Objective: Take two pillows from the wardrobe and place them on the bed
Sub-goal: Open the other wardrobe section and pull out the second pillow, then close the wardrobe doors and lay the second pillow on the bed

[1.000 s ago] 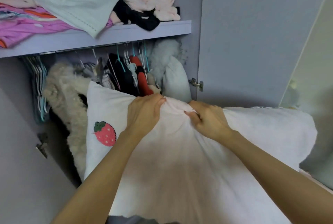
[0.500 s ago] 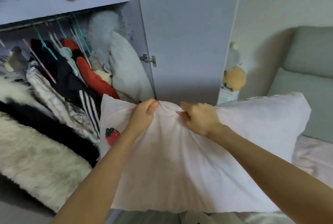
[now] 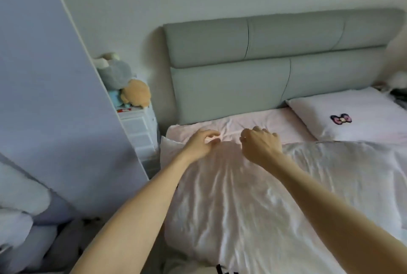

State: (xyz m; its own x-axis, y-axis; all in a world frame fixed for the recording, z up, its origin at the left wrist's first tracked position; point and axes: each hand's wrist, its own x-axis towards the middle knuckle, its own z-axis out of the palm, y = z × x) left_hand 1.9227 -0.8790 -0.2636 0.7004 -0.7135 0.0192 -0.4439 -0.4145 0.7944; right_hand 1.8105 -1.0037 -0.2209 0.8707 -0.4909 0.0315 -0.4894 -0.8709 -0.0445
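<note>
A white pillow (image 3: 253, 196), wrinkled and blurred by motion, fills the lower middle of the view, over the near part of the bed (image 3: 259, 120). My left hand (image 3: 201, 145) pinches its top edge near the left corner. My right hand (image 3: 261, 147) has its fingers curled on the same edge a little to the right. Whether the pillow rests on the pink sheet or hangs just above it cannot be told. A second white pillow (image 3: 352, 117) with a bow print lies at the head of the bed on the right.
The grey-green padded headboard (image 3: 253, 58) stands against the wall. The wardrobe door (image 3: 55, 97) stands at the left. Beside the bed, a white drawer unit (image 3: 139, 132) carries plush toys (image 3: 130, 86). Pale bedding in the wardrobe (image 3: 19, 205) shows at the lower left.
The view has swung right from the wardrobe to the bed. Both hands have carried the pillow out of the wardrobe and over the bed, still gripping its top edge.
</note>
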